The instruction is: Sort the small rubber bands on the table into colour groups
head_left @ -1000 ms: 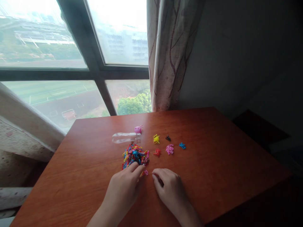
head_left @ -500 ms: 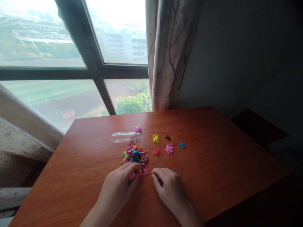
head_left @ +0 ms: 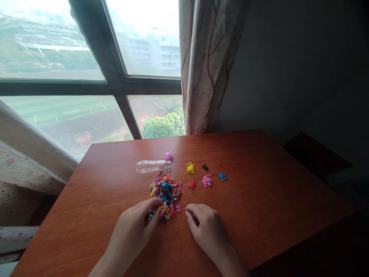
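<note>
A mixed heap of small colourful elastic bands [head_left: 165,188] lies on the table in front of me. My left hand [head_left: 140,219] is at the heap's near left edge, fingers curved down, with a gap between thumb and forefinger through which bands show. To the right of the heap, my right hand [head_left: 206,225] rests low over the wood, fingers curled and thumb close to the forefinger; whatever is between the tips is hidden. Beyond it sit small single-colour groups: red bands [head_left: 191,184], yellow bands [head_left: 190,167], pink bands [head_left: 206,180], black bands [head_left: 204,166] and blue bands [head_left: 221,176].
A clear plastic bottle-shaped container [head_left: 152,166] lies on its side behind the heap, with a pink cap [head_left: 168,156] beside its neck. The brown wooden table [head_left: 273,192] reaches back to a window [head_left: 155,115] and a patterned curtain [head_left: 201,77].
My left hand has shifted left and back off the heap's near part, uncovering more bands there. My right hand has stayed almost still. The view has moved slightly.
</note>
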Motion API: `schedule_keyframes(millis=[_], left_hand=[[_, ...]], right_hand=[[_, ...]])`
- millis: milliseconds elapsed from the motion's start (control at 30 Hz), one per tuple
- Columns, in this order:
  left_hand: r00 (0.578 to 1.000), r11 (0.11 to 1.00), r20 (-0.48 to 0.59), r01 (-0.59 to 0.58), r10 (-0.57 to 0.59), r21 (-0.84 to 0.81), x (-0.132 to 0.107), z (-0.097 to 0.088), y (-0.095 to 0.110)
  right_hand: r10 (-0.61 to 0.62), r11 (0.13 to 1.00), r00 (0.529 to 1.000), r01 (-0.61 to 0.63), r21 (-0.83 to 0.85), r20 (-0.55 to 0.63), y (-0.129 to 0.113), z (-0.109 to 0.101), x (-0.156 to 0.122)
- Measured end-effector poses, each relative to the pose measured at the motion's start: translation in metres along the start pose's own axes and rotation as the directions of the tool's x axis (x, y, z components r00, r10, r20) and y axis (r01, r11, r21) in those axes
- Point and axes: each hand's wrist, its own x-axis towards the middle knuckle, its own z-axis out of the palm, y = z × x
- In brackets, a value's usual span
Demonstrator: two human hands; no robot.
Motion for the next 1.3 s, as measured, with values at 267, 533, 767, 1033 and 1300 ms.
schedule_keyframes(millis=[267,533,767,1033,1300], left_hand=[[0.999,0.996,0.047,0.012,-0.008,-0.091,0.004,-0.007,0.005],[0.998,0.994,0.064,-0.003,0.01,-0.113,0.005,-0.003,0.005],[0.986,0.993,0.114,-0.117,0.12,-0.029,0.037,-0.004,0.032],[0.948,0.947,0.239,-0.257,0.209,0.192,0.094,0.022,0.058],[0.937,0.932,0.272,-0.284,0.219,0.228,0.105,0.04,0.057]], right_hand=[[-0.026,0.999,1.0,0.025,-0.042,-0.013,-0.001,-0.001,-0.001],[-0.014,0.999,1.0,0.014,-0.037,0.0,-0.001,-0.001,-0.001],[0.006,1.0,1.0,-0.005,-0.014,0.025,-0.002,-0.001,-0.001],[0.008,1.0,1.0,-0.008,0.003,-0.001,0.004,0.004,-0.001],[0.009,0.998,1.0,-0.009,0.058,-0.007,0.004,0.004,-0.001]])
